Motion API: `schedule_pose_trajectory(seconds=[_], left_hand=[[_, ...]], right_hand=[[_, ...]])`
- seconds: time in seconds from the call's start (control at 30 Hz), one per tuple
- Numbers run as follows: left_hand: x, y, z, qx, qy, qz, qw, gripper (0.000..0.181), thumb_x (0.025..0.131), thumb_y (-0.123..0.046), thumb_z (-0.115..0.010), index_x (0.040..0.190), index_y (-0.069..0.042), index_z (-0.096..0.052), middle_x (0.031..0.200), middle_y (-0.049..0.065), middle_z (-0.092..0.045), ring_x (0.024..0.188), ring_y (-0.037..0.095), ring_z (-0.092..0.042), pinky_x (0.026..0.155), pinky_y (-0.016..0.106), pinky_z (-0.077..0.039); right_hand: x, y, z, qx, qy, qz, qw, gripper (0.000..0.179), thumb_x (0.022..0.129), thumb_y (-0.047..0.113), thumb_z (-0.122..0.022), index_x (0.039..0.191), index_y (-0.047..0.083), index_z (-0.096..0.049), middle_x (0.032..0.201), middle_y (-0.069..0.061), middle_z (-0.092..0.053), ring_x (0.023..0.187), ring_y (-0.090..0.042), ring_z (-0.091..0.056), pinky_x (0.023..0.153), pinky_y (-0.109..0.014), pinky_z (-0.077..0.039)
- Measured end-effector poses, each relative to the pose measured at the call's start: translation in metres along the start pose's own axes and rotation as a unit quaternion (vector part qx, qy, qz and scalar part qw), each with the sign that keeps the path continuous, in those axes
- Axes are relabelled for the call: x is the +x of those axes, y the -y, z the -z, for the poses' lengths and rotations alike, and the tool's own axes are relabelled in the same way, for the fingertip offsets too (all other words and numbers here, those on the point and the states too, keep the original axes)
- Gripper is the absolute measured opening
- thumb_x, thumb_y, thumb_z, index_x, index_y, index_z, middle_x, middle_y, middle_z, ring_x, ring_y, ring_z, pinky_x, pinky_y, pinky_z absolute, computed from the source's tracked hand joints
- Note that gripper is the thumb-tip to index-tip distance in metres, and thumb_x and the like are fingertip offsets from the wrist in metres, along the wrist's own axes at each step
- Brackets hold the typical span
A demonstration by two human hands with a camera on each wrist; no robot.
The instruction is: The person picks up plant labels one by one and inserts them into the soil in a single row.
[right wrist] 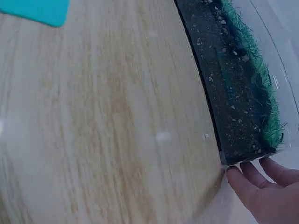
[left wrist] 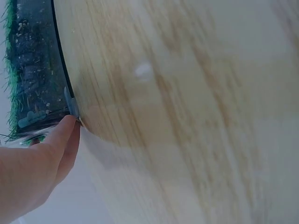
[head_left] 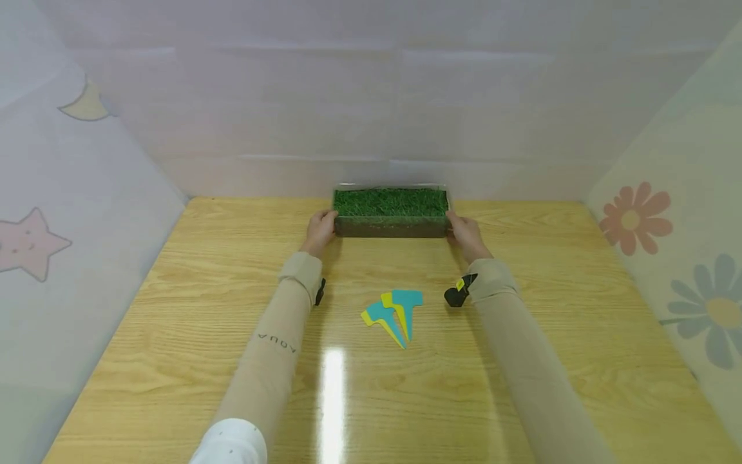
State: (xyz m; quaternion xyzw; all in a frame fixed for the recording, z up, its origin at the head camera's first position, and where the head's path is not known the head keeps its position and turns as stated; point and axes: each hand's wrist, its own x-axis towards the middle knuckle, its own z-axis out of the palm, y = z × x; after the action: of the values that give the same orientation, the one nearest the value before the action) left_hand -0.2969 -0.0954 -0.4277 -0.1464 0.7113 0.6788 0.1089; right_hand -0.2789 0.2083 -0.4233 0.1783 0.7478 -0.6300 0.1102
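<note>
A long clear plastic box (head_left: 392, 227) holds dark soil with artificial grass (head_left: 390, 202) on top. It stands at the far side of the table. My left hand (head_left: 321, 230) holds its left end, with fingertips at the lower corner in the left wrist view. The right hand (head_left: 465, 233) holds the opposite end, its fingertips (right wrist: 237, 173) against the end wall low down. Nearer me, between the forearms, lie a few T-shaped plant labels, blue ones (head_left: 408, 299) overlapping yellow ones (head_left: 368, 318). A corner of a blue label (right wrist: 39, 9) shows in the right wrist view.
The wooden table (head_left: 232, 270) meets a pale cloth backdrop (head_left: 278, 116) just behind the box. Printed side sheets flank it, with a pink star (head_left: 33, 245) at left and flowers (head_left: 634, 219) at right. A black wrist camera (head_left: 459, 293) sits at the right cuff.
</note>
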Motion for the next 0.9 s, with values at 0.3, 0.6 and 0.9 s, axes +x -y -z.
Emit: schedule_pose_trajectory(seconds=[0.3, 0.6, 0.9], left_hand=[[0.0000, 0.0037, 0.0007, 0.003, 0.005, -0.019, 0.9998, 0.043, 0.098, -0.025, -0.038, 0.134, -0.003, -0.041, 0.132, 0.013, -0.041, 0.102, 0.021, -0.044, 0.095, 0.039, -0.039], [-0.0036, 0.0043, 0.0024, 0.036, 0.010, -0.044, 0.9983, 0.044, 0.097, -0.027, -0.037, 0.133, -0.002, -0.042, 0.137, 0.013, -0.038, 0.118, 0.026, -0.042, 0.094, 0.038, -0.041], [-0.0024, 0.0059, 0.0029, 0.053, 0.002, -0.046, 0.9975, 0.045, 0.097, -0.027, -0.037, 0.131, 0.000, -0.045, 0.132, 0.015, -0.042, 0.106, 0.024, -0.047, 0.090, 0.039, -0.042]], right_hand=[[0.0037, -0.0007, -0.0025, 0.029, -0.016, 0.007, 0.9994, 0.052, 0.098, 0.032, -0.034, 0.141, 0.003, -0.031, 0.144, -0.014, -0.025, 0.128, -0.026, -0.031, 0.103, -0.035, -0.031], [0.0058, -0.0034, -0.0039, 0.039, -0.029, 0.016, 0.9987, 0.051, 0.097, 0.031, -0.035, 0.139, 0.002, -0.034, 0.143, -0.015, -0.027, 0.128, -0.026, -0.033, 0.102, -0.033, -0.032], [0.0045, -0.0056, -0.0045, 0.039, -0.028, 0.029, 0.9984, 0.051, 0.097, 0.031, -0.036, 0.138, 0.000, -0.035, 0.142, -0.017, -0.028, 0.127, -0.028, -0.033, 0.102, -0.034, -0.032]])
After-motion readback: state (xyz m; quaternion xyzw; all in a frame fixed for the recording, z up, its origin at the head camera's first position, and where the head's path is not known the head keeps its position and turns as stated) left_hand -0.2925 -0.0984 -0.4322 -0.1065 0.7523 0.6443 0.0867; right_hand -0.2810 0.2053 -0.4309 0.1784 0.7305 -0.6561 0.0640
